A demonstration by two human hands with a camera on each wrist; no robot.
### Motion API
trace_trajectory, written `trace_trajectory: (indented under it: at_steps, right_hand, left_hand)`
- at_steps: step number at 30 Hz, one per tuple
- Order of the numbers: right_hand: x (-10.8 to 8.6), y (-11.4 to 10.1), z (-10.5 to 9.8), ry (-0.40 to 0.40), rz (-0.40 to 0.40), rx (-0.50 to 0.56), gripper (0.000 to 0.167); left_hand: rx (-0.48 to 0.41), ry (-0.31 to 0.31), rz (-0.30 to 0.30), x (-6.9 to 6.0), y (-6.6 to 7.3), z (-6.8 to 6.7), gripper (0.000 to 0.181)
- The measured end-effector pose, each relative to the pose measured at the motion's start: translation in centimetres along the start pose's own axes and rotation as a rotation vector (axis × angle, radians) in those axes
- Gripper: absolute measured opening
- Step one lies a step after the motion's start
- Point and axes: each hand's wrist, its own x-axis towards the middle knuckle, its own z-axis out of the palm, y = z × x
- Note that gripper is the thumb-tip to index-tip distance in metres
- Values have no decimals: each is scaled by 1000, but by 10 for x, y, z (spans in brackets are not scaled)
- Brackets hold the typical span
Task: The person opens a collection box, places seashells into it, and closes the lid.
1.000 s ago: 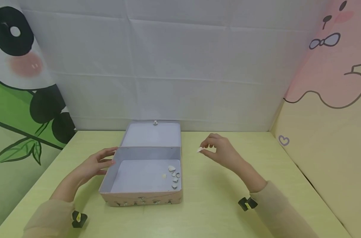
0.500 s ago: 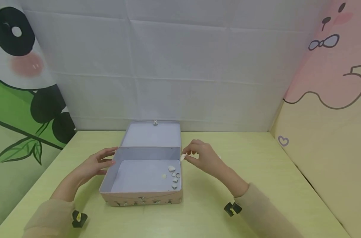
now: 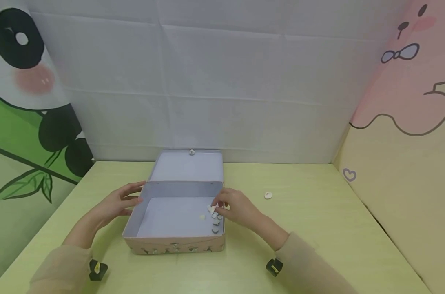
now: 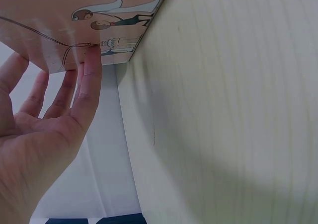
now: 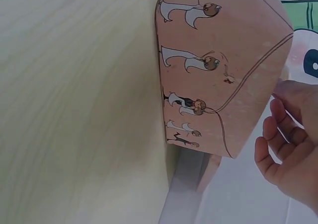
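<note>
An open tin box, pink outside and pale inside, has several small whitish seashells along the right of its floor. My right hand reaches over the box's right wall, and its thumb and index finger pinch a small white shell just above the others. In the right wrist view, the box wall hides the fingertips and that shell. My left hand rests its fairly straight fingertips against the box's left side. The left wrist view shows those fingers touching the printed wall.
A round white shell lies on the light wooden table, right of the box. The box's raised lid leans back toward the white cloth wall. Printed panels flank the table on both sides.
My right hand has moved left and down from beside the box to inside its right edge, carrying the shell. The round shell on the table has come into view. My left hand stays put.
</note>
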Motion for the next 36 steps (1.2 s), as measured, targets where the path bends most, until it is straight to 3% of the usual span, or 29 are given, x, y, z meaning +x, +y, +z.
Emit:
trace_trajectory:
  at_steps: [8,18,36]
  right_hand:
    - [2,0,7,-22,25,0,8]
    - [-2,-6,-3,-30,38,11,11]
    - [-12,12,-34,44,-79,-1,12]
  left_hand:
    - [2,3,-5,0,0,0,71]
    - [5,5,-11,0,1,1,71]
    - [5,9,-6,3,-1,2,72]
